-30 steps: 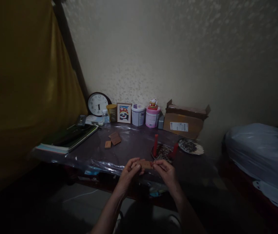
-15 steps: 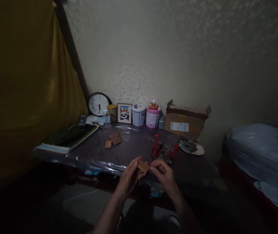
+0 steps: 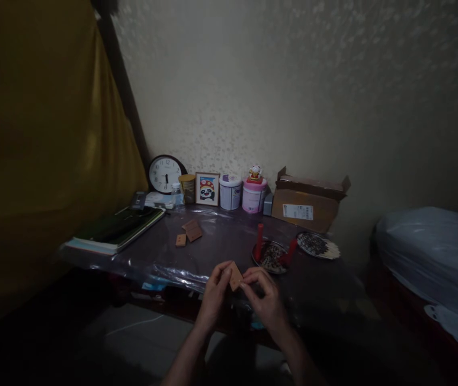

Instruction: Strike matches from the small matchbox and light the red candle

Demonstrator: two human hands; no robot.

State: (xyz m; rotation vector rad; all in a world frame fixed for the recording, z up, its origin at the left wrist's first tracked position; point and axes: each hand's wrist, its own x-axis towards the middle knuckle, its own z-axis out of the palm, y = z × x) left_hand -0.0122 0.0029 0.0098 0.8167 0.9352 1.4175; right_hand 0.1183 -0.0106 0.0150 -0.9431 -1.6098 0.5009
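Note:
My left hand is closed on a small brown wooden board, which it holds tilted above the table's front edge. The board carries a few small dark marks or holes. Fingertips of my right hand are pinched at the board's right edge; whether they grip the edge or some tiny piece is too dim to tell. Beyond my hands, a round plate holds many small dark and light pieces. A red stick-like object stands upright on it, with another red object leaning at its right.
Several brown wooden pieces lie left of centre on the plastic-covered table. A second plate bears dark bits and pale sticks. Along the wall stand a clock, panda picture, tubs and cardboard box. Books lie left.
The wooden board has been turned to a steeper angle in my left hand. My right hand has shifted left, its fingertips now against the board's edge. The whole view has moved slightly.

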